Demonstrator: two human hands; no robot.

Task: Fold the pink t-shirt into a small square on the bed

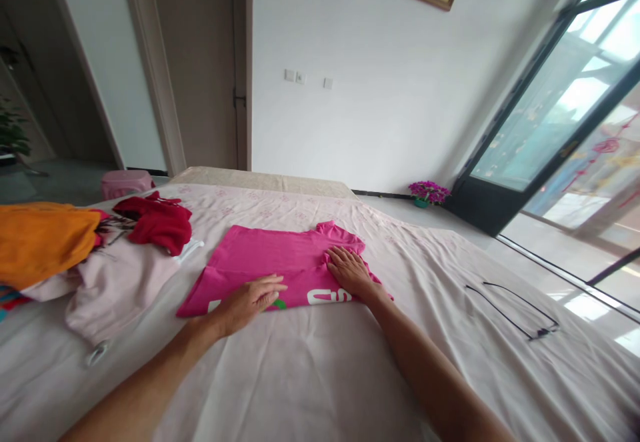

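A bright pink T-shirt (270,259) lies partly folded on the pale sheet of the bed (320,369), white and green print showing along its near edge. My left hand (250,302) rests on the shirt's near edge, fingers stretched out toward the right. My right hand (350,270) lies flat on the shirt's right part near the sleeve, fingers spread. Neither hand holds anything.
To the left lies a heap of clothes: a pale pink garment (113,285), a red one (157,223) and an orange one (43,234). A thin black hanger (515,309) lies on the sheet at right. Glass doors (570,115) stand to the right, a pink stool (126,182) beyond the bed.
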